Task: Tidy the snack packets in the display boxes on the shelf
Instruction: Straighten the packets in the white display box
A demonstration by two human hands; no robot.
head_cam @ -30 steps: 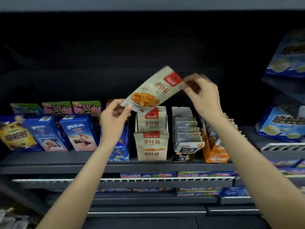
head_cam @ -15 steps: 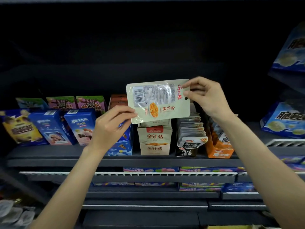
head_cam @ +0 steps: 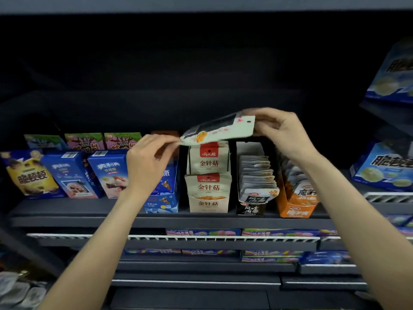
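Surface and material notes, shelf bay, head view.

Held snack packet (head_cam: 220, 130): thin plastic film, smooth, faint sheen on the pale side, printing blurred. Beige display box (head_cam: 208, 199): paperboard, matt, packets in it of the same pale film. Black display box (head_cam: 250, 208): matt card; grey packets (head_cam: 257, 173) inside look like soft-sheen film. Orange display box (head_cam: 295, 209): card, slight gloss. Blue cartons (head_cam: 69, 173): printed card, glossy, catching light on the front faces. Shelf (head_cam: 89, 209): dark, matt, smooth, metal or coated board, cannot tell which. White ribbed rail (head_cam: 201, 238) below: looks like hard plastic, semi-gloss. Back panel (head_cam: 201, 63): flat black, matt.
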